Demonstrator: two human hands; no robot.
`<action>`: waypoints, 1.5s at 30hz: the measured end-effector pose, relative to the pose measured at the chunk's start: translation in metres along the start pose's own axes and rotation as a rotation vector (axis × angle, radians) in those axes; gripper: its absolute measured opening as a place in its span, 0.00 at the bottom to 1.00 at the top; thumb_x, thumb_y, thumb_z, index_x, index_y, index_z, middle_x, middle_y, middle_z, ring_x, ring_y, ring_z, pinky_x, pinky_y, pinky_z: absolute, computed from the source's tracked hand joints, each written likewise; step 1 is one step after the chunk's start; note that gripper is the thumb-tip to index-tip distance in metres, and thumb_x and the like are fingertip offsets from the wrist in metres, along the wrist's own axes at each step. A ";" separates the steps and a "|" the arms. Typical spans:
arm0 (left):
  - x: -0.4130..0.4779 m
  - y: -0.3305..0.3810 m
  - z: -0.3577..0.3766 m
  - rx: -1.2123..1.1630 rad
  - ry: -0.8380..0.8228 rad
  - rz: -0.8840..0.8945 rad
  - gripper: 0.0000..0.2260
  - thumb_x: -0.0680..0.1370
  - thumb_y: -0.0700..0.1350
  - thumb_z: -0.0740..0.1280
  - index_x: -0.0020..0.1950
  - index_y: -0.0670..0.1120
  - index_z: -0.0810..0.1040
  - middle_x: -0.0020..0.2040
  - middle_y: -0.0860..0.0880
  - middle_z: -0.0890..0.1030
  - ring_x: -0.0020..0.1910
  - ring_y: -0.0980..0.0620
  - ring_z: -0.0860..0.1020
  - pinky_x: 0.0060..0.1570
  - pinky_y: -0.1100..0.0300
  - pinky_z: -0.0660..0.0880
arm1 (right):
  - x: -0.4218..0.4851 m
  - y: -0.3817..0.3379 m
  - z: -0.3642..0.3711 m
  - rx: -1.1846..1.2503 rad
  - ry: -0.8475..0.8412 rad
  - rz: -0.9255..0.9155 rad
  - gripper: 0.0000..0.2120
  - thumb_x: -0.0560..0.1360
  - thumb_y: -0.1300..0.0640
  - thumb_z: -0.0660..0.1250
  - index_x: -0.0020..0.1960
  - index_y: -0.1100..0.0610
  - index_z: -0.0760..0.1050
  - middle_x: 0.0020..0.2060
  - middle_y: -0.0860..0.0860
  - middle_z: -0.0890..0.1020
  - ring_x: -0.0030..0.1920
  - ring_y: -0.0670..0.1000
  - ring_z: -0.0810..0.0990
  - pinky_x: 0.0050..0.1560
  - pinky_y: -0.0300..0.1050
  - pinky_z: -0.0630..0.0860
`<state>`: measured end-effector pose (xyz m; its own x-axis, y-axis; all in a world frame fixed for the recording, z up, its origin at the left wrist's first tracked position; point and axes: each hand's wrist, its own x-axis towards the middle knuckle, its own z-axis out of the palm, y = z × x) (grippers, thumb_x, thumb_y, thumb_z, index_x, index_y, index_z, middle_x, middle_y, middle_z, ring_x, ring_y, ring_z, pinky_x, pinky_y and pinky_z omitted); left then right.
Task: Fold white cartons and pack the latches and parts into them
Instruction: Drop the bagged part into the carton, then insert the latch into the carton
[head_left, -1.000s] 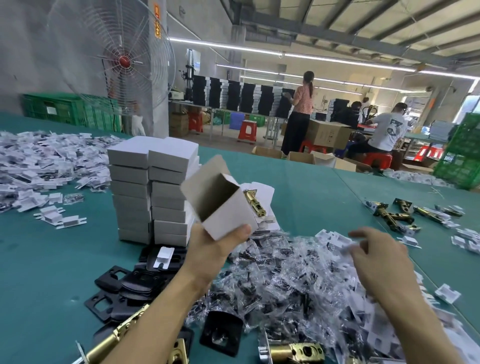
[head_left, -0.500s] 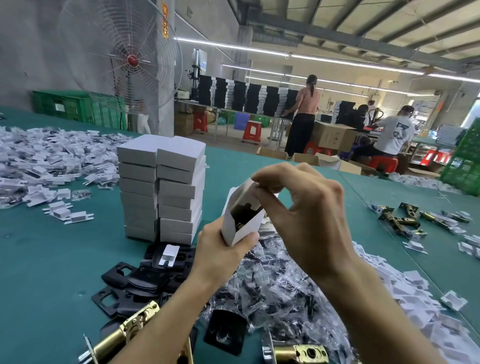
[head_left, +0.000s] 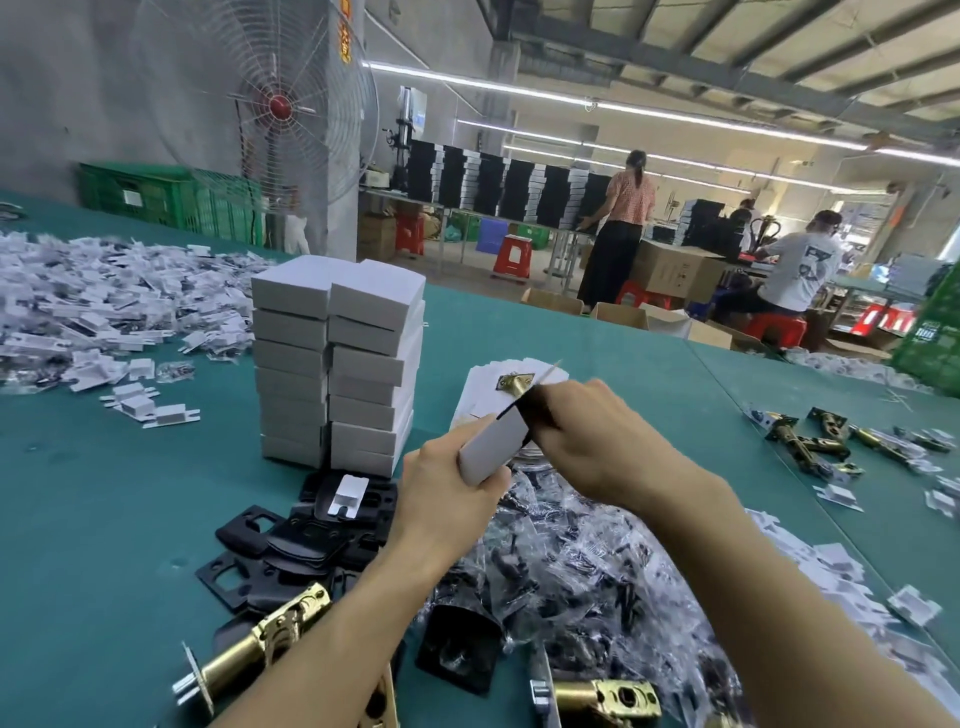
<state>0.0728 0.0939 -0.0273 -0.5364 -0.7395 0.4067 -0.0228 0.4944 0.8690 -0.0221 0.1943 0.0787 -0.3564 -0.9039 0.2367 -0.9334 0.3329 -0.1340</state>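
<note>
My left hand (head_left: 447, 493) grips a small white carton (head_left: 491, 447) from below, held above the green table (head_left: 104, 519). My right hand (head_left: 597, 436) has its fingers curled at the carton's far open end, pressing its flap; the fingertips are hidden. Behind the carton lies a stack of flat white carton blanks (head_left: 511, 374) with a brass latch (head_left: 514, 384) on top. Two stacks of folded white cartons (head_left: 337, 364) stand to the left. A heap of clear parts bags (head_left: 571, 561) lies beneath my hands.
Black plates (head_left: 291, 540) and brass latches (head_left: 260, 639) lie near the front edge. More brass latches (head_left: 810, 441) lie at right, white card inserts (head_left: 93, 312) are heaped at far left. A large fan (head_left: 275, 109) and several workers stand beyond the table.
My right hand came from the bag heap up to the carton and now works at its open end. The carton has tilted from mouth-up to nearly flat.
</note>
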 end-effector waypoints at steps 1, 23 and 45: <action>0.000 0.000 0.001 0.011 -0.008 -0.007 0.13 0.73 0.41 0.73 0.50 0.59 0.83 0.34 0.61 0.79 0.33 0.61 0.74 0.29 0.71 0.69 | 0.000 0.002 0.000 0.039 -0.051 -0.033 0.08 0.81 0.58 0.56 0.44 0.52 0.70 0.43 0.54 0.79 0.43 0.59 0.73 0.41 0.52 0.71; 0.031 0.022 -0.050 -0.085 0.235 -0.118 0.11 0.59 0.60 0.71 0.40 0.70 0.78 0.37 0.63 0.82 0.40 0.52 0.83 0.36 0.49 0.83 | 0.023 -0.046 0.113 -0.080 -0.301 -0.220 0.13 0.74 0.55 0.68 0.58 0.54 0.80 0.50 0.58 0.83 0.55 0.61 0.78 0.52 0.52 0.77; 0.022 0.015 -0.036 -0.134 -0.016 0.068 0.20 0.71 0.41 0.77 0.46 0.67 0.77 0.40 0.64 0.82 0.42 0.63 0.79 0.35 0.71 0.74 | -0.024 0.022 -0.008 0.738 0.631 -0.064 0.13 0.77 0.64 0.69 0.54 0.48 0.80 0.46 0.48 0.86 0.47 0.50 0.85 0.51 0.54 0.82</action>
<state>0.0916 0.0687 0.0046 -0.5461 -0.6985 0.4624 0.1268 0.4767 0.8699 -0.0346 0.2259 0.0780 -0.4636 -0.5325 0.7082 -0.7672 -0.1586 -0.6215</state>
